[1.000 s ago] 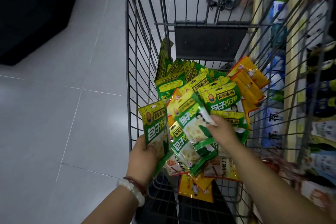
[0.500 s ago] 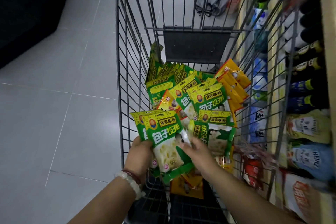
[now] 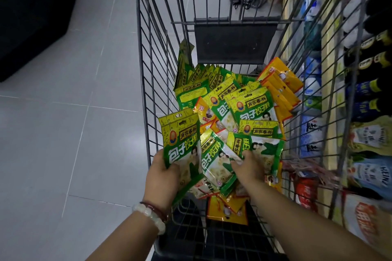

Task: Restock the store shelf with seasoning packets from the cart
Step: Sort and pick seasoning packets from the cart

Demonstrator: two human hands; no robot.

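Head view, green-and-yellow seasoning packets [image 3: 224, 110] heaped in wire cart [image 3: 148, 82], glossy, overlapping

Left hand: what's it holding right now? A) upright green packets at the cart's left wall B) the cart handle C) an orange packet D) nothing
A: the left hand grips green seasoning packets upright by their lower edge, beside the left wall of the cart; the orange packets lie untouched at the far right of the pile.
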